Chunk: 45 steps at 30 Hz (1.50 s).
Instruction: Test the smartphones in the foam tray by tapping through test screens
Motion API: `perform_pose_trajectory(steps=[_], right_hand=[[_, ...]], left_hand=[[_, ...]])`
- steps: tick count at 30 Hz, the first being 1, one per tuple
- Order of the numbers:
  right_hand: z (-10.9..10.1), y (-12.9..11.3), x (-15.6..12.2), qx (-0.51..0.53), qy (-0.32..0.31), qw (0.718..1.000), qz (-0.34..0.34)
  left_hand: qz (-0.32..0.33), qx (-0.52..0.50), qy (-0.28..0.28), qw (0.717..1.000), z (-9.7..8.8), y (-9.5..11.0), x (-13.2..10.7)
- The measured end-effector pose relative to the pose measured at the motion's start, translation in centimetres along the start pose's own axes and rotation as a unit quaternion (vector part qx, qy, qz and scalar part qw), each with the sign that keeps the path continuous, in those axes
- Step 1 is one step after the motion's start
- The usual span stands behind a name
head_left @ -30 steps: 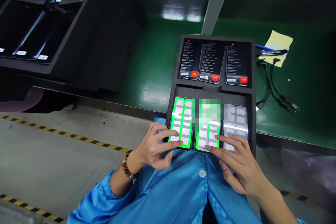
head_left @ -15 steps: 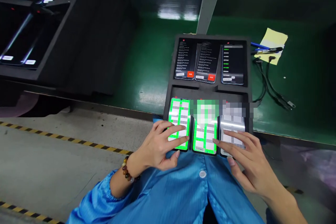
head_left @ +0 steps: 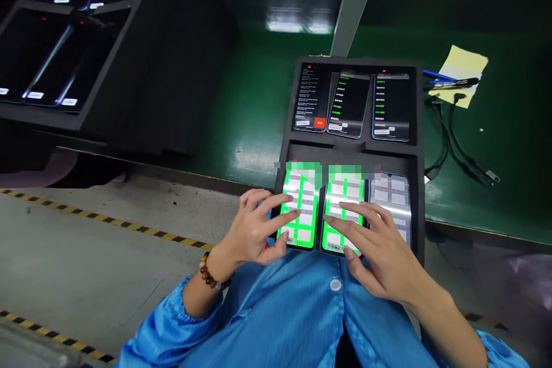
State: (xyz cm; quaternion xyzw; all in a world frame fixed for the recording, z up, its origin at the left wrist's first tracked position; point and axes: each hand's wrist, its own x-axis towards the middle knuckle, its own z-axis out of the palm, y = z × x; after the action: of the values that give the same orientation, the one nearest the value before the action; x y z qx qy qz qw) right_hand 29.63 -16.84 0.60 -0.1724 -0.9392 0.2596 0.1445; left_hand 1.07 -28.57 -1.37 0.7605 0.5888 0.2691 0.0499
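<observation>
A black foam tray [head_left: 353,146] overhangs the bench's front edge, with two rows of smartphones in it. My left hand [head_left: 263,227] has its fingers spread over the front-left phone [head_left: 307,224], whose screen shows a green and white grid. Over the front-middle phone [head_left: 334,230], with the same kind of grid, lies my right hand [head_left: 375,244], fingers apart and tips at the screen. The front-right phone [head_left: 390,192] shows a grey-white grid and is partly covered by that hand. In the back row, the left phone [head_left: 311,98] shows text and a red button; the middle phone [head_left: 348,103] and right phone [head_left: 391,106] show green and white lines.
On the green bench [head_left: 259,86], a black foam stack [head_left: 181,69] holding dark phones [head_left: 52,57] stands at the left. Pens [head_left: 452,83] lie on a yellow note [head_left: 463,66] at the right, beside short black cables [head_left: 448,138]. Striped tape [head_left: 150,233] marks the floor.
My right hand has moved left from the front-right phone onto the front-middle phone. The back-middle phone's screen has switched from text with a red button to a list with green lines.
</observation>
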Motion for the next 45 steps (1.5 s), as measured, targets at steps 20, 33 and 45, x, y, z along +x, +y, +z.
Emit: perform_pose_trajectory(steps=[20,33,45], right_hand=[[-0.3,0.9,1.3,-0.011,-0.03,0.999,0.03],[-1.0,2.7,-1.5,-0.022,0.04,0.997,0.058],[-2.0,4.5,-1.8,-0.02,0.042,0.995,0.085]], left_hand=[[-0.01,-0.009,-0.04,0.999,0.7,0.3,1.5],[-0.034,0.009,-0.009,0.999,-0.1,-0.6,1.3],[-0.062,0.051,-0.012,0.997,-1.3,-2.3,1.4]])
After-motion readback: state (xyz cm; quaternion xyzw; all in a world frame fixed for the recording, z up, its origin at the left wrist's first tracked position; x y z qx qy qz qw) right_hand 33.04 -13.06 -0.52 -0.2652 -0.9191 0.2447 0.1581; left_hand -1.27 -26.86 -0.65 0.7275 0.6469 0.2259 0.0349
